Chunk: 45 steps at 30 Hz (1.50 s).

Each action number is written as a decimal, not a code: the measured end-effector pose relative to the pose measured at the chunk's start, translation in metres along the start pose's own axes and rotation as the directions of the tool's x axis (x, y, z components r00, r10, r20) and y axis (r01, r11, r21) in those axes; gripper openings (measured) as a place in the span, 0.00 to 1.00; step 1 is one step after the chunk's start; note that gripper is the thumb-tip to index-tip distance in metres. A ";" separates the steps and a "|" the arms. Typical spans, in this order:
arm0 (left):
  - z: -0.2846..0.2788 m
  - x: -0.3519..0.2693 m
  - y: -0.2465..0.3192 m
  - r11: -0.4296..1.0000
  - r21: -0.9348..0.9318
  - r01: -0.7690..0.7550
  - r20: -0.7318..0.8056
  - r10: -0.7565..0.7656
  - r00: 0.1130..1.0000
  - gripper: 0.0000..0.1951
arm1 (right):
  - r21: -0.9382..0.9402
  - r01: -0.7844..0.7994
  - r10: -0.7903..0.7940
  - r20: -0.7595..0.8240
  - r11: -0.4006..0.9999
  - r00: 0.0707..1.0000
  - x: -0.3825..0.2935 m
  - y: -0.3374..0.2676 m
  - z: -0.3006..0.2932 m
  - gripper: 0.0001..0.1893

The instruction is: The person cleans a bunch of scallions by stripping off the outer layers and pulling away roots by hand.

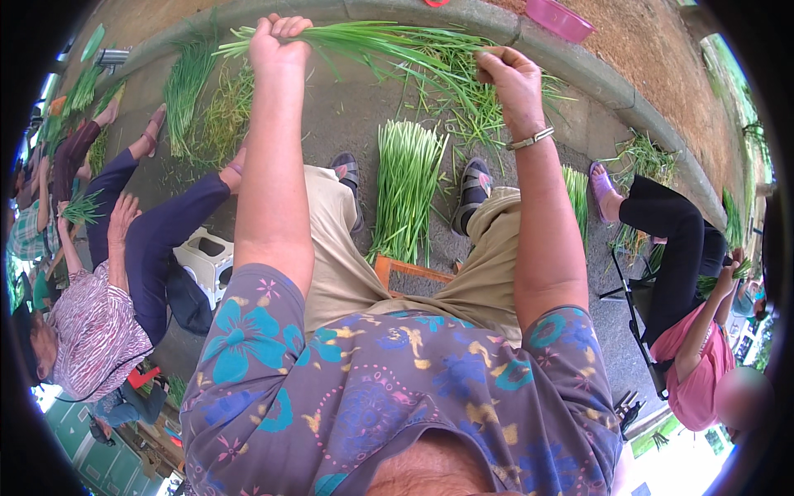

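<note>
My left hand [279, 42] is closed around the pale stem ends of a bunch of long green leafy stalks [378, 40], held out at the far side. The leaves stretch right towards my right hand [510, 77], whose thumb and fingertips are pinched together at the leaf tips; whether a leaf is between them is hard to tell. Beneath my right hand lies a loose heap of green leaves [477, 115] on the pavement. Between my feet, a neat pile of cut stalks [408, 186] lies with its pale ends pointing away from me.
A concrete curb [574, 65] curves beyond the heap, with a pink plastic basin [560, 20] behind it. More stalks [189, 80] and yellowish trimmings [229, 111] lie at the left. Seated people are on both sides; a white plastic stool [208, 254] stands at the left.
</note>
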<state>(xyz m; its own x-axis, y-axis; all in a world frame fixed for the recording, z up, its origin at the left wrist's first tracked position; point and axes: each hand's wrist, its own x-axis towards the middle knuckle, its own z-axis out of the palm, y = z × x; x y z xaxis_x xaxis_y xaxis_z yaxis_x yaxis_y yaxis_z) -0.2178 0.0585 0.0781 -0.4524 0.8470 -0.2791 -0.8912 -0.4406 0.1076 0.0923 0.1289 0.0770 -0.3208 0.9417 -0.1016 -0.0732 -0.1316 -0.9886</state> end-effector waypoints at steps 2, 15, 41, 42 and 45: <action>0.004 -0.003 -0.004 0.999 0.050 -0.003 0.001 0.003 1.000 0.18 | 0.059 0.075 -0.072 -0.055 0.995 0.996 0.004 -0.003 -0.003 0.02; -0.001 0.002 0.021 0.993 0.049 -0.104 -0.017 0.105 0.994 0.17 | 0.205 0.235 -0.106 -0.498 0.950 0.861 0.022 -0.027 -0.092 0.06; 0.001 0.001 -0.012 0.980 0.141 -0.138 -0.143 0.158 0.977 0.17 | -0.534 0.488 -0.337 0.360 0.690 0.870 -0.055 0.000 0.042 0.05; 0.001 0.001 -0.014 0.981 0.138 -0.140 -0.143 0.159 0.977 0.16 | -0.536 0.445 -0.296 0.344 0.718 0.891 -0.056 0.006 0.046 0.06; 0.000 0.001 -0.021 0.984 0.126 -0.123 -0.136 0.140 0.981 0.15 | -0.507 0.337 -0.213 0.287 0.793 0.934 -0.050 0.025 0.049 0.08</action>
<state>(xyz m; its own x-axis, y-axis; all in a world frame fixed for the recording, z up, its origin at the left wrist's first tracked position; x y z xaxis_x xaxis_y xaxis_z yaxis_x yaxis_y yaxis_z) -0.1993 0.0686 0.0757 -0.5644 0.7282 -0.3888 -0.8255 -0.5008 0.2603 0.0603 0.0632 0.0626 -0.5554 0.8184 0.1472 0.3129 0.3697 -0.8749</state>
